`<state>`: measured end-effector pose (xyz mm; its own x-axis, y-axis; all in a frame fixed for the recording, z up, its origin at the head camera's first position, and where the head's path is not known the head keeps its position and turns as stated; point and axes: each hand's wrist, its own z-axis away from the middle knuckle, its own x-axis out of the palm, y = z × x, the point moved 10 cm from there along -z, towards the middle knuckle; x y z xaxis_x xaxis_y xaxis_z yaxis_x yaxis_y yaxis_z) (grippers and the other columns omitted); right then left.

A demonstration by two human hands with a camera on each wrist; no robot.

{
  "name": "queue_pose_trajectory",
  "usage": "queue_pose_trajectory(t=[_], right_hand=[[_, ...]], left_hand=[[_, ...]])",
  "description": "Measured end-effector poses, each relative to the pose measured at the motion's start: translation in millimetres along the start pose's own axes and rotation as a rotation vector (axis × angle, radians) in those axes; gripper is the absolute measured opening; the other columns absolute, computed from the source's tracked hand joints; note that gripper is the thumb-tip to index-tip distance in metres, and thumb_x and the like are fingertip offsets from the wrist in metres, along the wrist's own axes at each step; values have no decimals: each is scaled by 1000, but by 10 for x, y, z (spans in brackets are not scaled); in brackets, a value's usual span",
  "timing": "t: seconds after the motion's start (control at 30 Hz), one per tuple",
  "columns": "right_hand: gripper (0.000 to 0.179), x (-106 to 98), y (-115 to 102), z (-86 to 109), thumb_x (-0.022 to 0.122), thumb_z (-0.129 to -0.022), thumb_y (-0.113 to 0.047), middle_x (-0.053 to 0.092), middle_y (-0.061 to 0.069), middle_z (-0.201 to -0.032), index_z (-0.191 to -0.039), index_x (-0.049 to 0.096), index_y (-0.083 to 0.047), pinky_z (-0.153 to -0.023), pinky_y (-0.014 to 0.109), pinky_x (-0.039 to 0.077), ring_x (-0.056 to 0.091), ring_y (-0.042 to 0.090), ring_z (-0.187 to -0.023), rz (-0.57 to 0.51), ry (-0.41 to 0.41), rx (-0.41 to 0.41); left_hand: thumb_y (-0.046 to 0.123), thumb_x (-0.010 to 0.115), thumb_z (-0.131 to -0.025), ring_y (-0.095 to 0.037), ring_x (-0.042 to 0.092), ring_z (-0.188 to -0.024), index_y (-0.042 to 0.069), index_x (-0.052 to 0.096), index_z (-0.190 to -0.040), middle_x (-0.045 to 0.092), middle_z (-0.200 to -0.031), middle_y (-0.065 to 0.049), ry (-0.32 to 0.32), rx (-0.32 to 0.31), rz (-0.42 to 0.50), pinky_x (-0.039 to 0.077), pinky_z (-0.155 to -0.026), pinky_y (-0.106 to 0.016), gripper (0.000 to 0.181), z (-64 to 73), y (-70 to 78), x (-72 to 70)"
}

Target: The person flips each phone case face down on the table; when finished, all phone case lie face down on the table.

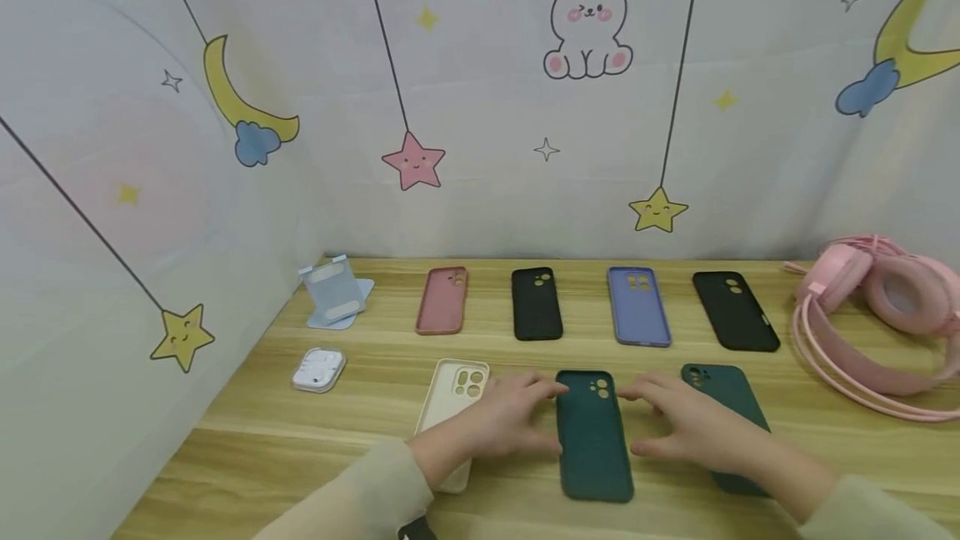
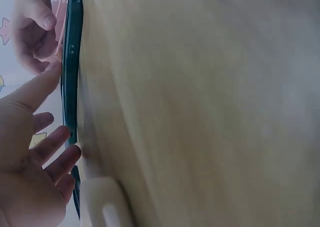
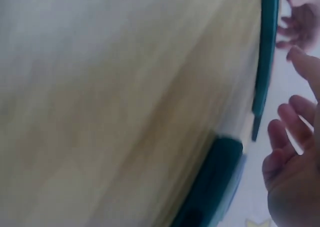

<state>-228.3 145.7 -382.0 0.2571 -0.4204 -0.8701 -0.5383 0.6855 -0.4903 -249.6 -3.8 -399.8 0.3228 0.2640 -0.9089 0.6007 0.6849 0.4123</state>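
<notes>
A dark green phone case lies flat on the wooden table between both hands, its inside facing up and its camera cutouts at the far end. My left hand reaches over the cream phone case, fingertips and thumb right at the green case's left edge. Off the right edge is my right hand, its thumb and fingers spread apart and holding nothing. Its wrist partly covers a second dark green phone case. In the left wrist view, the green case shows edge-on beside the loosely spread fingers.
Across the back row lie a pink case, a black case, a lavender case and another black case. At left are a light blue phone stand and boxed white earphones. Pink headphones sit at right.
</notes>
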Motion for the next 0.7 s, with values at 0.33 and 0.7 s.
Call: queue_pose_trajectory(t=[0.33,0.7], right_hand=[[60,152,-93,-57,71,-78,-49,53,1,-121,-124,57,-12,-90,49,42,49,27,-113,51,-50,-10],[67,168,-132,-44,70,-78,-51,53,7,-122,-127,57,-6,-90,49,43,51,30,-112,104,-47,-9]], left_hand=[[52,72,-77,-20,44,-118,26,45,-138,47,-131,1,6,12,-55,34,-89,-39,72,5,58,36],[50,72,-77,-21,44,-121,24,43,-140,47,-135,1,2,21,-69,35,-89,-41,74,7,75,53]])
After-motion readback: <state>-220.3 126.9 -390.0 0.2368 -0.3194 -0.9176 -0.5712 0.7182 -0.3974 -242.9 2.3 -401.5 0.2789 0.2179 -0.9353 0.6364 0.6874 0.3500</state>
